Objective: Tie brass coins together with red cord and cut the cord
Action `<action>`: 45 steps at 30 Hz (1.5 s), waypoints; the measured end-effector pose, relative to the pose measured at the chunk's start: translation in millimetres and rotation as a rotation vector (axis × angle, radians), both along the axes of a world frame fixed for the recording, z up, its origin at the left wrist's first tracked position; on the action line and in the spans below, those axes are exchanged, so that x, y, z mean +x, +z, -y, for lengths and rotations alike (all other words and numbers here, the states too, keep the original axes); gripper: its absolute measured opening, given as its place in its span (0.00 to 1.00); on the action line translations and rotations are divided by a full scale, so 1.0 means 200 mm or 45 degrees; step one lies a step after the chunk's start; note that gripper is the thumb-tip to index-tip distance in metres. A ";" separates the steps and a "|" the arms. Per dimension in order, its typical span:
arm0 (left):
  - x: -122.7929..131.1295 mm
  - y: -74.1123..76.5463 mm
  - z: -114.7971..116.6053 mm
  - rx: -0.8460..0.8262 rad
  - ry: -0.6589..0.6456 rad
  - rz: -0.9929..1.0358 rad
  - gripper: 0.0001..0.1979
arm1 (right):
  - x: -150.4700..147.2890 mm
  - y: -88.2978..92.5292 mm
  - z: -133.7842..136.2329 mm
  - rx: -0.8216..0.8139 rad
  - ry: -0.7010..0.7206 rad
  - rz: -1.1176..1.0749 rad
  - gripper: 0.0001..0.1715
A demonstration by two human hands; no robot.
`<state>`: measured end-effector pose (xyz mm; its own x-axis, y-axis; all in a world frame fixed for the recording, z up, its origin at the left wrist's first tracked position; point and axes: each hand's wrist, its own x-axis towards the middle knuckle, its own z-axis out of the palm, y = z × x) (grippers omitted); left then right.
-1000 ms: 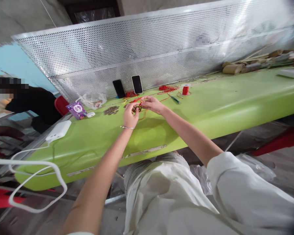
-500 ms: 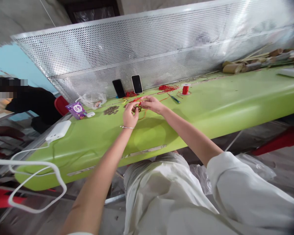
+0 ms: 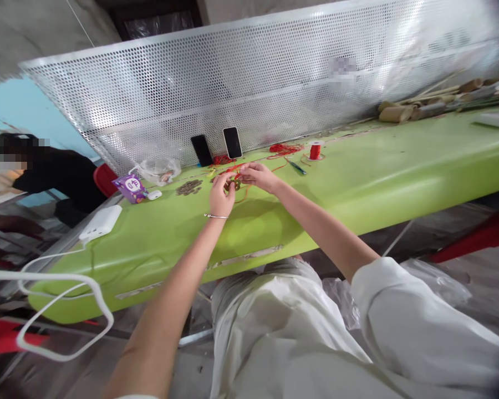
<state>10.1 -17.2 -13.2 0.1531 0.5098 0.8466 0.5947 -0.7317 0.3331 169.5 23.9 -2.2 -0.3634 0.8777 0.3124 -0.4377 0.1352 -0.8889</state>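
Observation:
My left hand [image 3: 221, 196], with a thin bracelet at the wrist, is closed on a brass-coloured coin [image 3: 237, 183] that shows partly between the fingers. From the other side my right hand [image 3: 258, 177] pinches red cord [image 3: 238, 173] right at the coin. The fingertips of both hands nearly meet, and the exact knot or loop between them is too small to make out. To the left of my left hand lies a pile of dark coins [image 3: 188, 187] on the green table [image 3: 357, 172].
Two phones [image 3: 232, 143] lean against the perforated metal screen [image 3: 183, 94]. Tangled red cord [image 3: 285, 149], a red spool [image 3: 315, 151] and a tweezer-like tool [image 3: 296, 167] lie right. Left are a plastic bag [image 3: 160, 170], purple packet [image 3: 131, 188] and white power strip [image 3: 103, 221]. A person sits beyond.
My hands stay almost in place, with only a slight shift of the right fingers at the cord. The view has moved a little.

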 end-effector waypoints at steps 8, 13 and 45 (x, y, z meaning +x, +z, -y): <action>0.00 0.00 0.01 -0.043 -0.017 0.000 0.14 | 0.00 0.00 0.00 -0.005 -0.022 0.007 0.08; 0.01 0.01 0.02 -0.104 -0.029 0.063 0.10 | 0.00 -0.01 -0.01 0.025 -0.021 0.018 0.09; -0.04 -0.06 -0.12 -0.492 -0.057 0.294 0.09 | -0.02 -0.03 0.01 0.181 -0.040 0.197 0.10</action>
<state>1.1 7.5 -26.1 0.0113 0.7926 0.6097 0.4434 -0.5505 0.7074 166.0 22.9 -8.4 -0.3899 0.8403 0.3766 -0.2907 0.2758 -0.9162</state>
